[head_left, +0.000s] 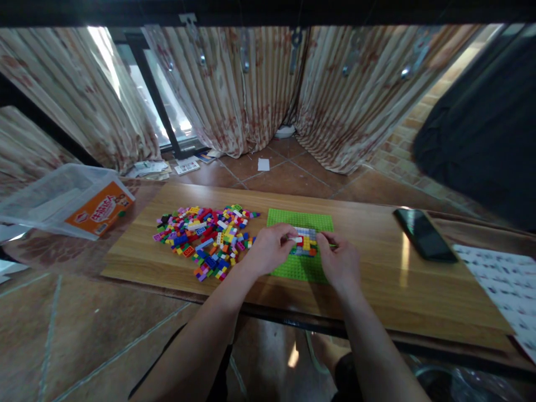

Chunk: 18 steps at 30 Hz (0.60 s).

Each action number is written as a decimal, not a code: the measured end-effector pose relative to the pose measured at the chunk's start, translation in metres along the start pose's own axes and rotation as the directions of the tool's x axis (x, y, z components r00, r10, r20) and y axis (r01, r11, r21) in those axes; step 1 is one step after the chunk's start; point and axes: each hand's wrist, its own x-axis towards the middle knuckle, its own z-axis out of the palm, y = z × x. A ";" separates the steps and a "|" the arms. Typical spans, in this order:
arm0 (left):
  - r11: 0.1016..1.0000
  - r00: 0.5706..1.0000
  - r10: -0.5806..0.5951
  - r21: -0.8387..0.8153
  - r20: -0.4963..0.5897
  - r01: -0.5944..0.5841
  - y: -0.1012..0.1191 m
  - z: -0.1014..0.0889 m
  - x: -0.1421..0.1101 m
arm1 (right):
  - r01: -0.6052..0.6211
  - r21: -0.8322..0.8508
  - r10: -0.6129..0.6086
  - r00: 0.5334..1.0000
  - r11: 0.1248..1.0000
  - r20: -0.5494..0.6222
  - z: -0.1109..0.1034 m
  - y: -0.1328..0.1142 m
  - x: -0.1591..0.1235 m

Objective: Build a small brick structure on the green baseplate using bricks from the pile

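A green baseplate (pixel 299 219) lies on the wooden board, with a small patch of coloured bricks (pixel 307 241) built on its middle. My left hand (pixel 270 248) is closed in a pinch on a small white brick (pixel 296 239) at the left edge of that patch. My right hand (pixel 340 260) rests on the plate's right side, its fingers curled against the built bricks; whether they hold anything is hidden. A loose heap of coloured bricks (pixel 205 234) lies just left of the plate.
The wooden board (pixel 377 279) sits on a low table. A clear plastic box with an orange label (pixel 69 204) stands at the far left. A black phone (pixel 425 234) and a printed sheet (pixel 502 285) lie at the right. Curtains hang behind.
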 end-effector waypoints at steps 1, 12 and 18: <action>1.000 1.000 0.012 0.010 0.013 -0.012 0.001 0.002 -0.001 | -0.001 0.006 0.001 1.000 1.000 0.004 -0.001 0.000 0.000; 0.987 0.992 0.067 0.137 0.103 -0.081 0.002 0.001 -0.010 | -0.019 0.065 0.017 0.999 0.998 0.039 0.000 0.003 0.001; 0.984 0.999 0.035 0.171 0.039 -0.041 -0.002 0.007 -0.007 | -0.004 0.048 0.001 0.998 0.999 0.057 0.000 0.000 0.000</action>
